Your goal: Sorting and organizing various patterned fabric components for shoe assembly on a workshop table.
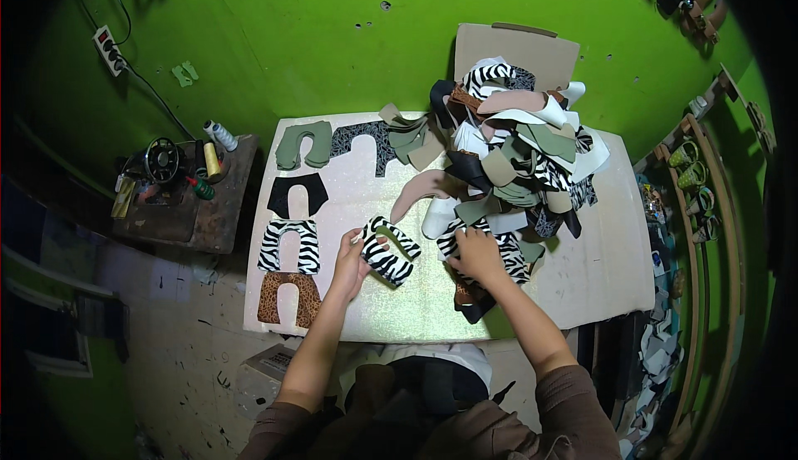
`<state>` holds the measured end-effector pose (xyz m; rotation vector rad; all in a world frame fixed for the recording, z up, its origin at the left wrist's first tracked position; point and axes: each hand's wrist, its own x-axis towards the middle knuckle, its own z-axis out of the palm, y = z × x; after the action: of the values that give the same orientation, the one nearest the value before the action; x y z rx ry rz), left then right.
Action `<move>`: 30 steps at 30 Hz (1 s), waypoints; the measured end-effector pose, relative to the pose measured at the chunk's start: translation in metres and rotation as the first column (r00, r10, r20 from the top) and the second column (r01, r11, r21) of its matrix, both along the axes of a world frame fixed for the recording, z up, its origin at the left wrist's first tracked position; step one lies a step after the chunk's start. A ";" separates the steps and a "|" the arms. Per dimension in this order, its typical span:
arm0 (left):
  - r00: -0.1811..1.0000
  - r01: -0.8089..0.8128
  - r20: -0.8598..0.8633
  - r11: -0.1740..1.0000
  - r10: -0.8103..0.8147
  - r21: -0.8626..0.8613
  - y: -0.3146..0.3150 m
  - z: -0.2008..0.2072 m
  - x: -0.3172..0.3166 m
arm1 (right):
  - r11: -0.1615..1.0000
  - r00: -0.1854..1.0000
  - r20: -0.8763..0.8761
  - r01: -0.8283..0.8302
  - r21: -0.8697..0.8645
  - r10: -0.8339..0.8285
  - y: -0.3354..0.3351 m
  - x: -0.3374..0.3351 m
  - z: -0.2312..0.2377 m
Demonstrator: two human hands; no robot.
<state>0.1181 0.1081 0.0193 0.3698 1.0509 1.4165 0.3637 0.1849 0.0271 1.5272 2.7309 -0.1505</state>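
My left hand is closed around the edge of a zebra-striped U-shaped piece, held tilted above the table. Near the front of a mixed heap, my right hand has its fingers curled onto another zebra-striped piece; the fingertips are partly hidden. A brown spotted piece pokes out below that hand. Down the table's left side lie U-shaped pieces in separate groups: green, black, zebra-striped and brown leopard-print. Dark patterned pieces lie right of the green ones.
The tall heap of cut pieces covers the table's back right, before a cardboard box. Left stands a sewing machine with thread cones on a small wooden table. A rack with sandals is at right.
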 end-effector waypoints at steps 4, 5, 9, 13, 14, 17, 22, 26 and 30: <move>0.993 0.105 0.048 0.994 -0.106 0.019 0.003 -0.001 0.005 | 0.992 0.996 0.055 0.069 0.105 -0.075 -0.020 -0.003 -0.022; 0.989 0.127 0.070 0.992 -0.128 0.030 0.006 0.000 0.006 | 0.982 0.995 0.028 0.088 0.168 -0.094 -0.023 -0.004 -0.026; 0.985 0.172 0.001 0.984 -0.173 0.035 0.012 0.002 0.010 | 0.966 0.983 0.023 0.173 0.193 -0.181 -0.029 -0.017 -0.024; 0.990 0.141 -0.021 0.988 -0.140 0.060 0.013 0.005 0.007 | 0.949 0.932 -0.179 0.315 -0.023 -0.314 -0.040 -0.027 0.016; 0.988 0.151 -0.019 0.986 -0.151 0.062 0.014 0.007 0.009 | 0.940 0.905 -0.264 0.339 -0.025 -0.334 -0.045 -0.027 0.028; 0.983 0.179 -0.039 0.982 -0.177 0.057 0.012 0.011 0.011 | 0.923 0.787 -0.483 0.331 -0.195 -0.384 -0.052 -0.034 0.051; 0.984 0.179 -0.015 0.974 -0.178 0.138 0.011 0.014 0.013 | 0.953 0.676 -0.671 0.212 -0.217 -0.303 -0.072 -0.074 0.065; 0.984 0.173 0.010 0.964 -0.179 0.203 0.011 0.022 0.005 | 0.989 0.661 -0.736 0.107 -0.100 -0.146 -0.081 -0.103 0.052; 0.958 0.266 -0.163 0.941 -0.234 0.209 0.004 0.036 -0.007 | 0.995 0.676 -0.729 0.073 -0.072 -0.102 -0.086 -0.118 0.050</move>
<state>0.1113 0.1123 0.0558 0.7524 0.9129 1.2972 0.2458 0.0989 0.0767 1.9072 3.1552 -1.0368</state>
